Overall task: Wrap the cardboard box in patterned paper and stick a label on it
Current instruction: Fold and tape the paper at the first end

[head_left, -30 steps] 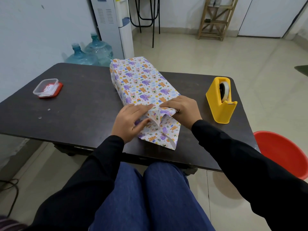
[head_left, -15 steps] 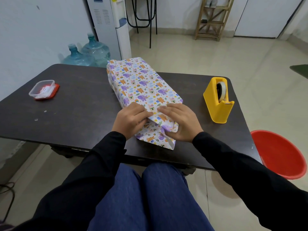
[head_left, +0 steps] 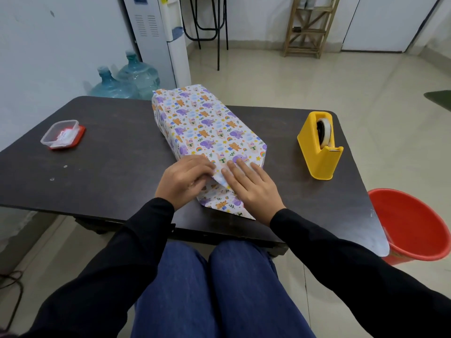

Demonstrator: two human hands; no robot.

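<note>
Flattened since a moment ago, the right hand [head_left: 251,189] lay with straight, spread fingers pressing down the near end of the long wrapped cardboard box [head_left: 205,123]. The left hand [head_left: 184,181], fingers curled, pinched the white animal-print paper [head_left: 224,203] at the side fold. The box lay mid dark tabletop [head_left: 109,162], a yellow tape dispenser [head_left: 319,152] well right, a clear plastic tub [head_left: 62,134] far left.

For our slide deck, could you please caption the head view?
Left hand pinches the patterned paper at the wrapped box's near end, right hand presses it flat; tape dispenser nearby.
</note>
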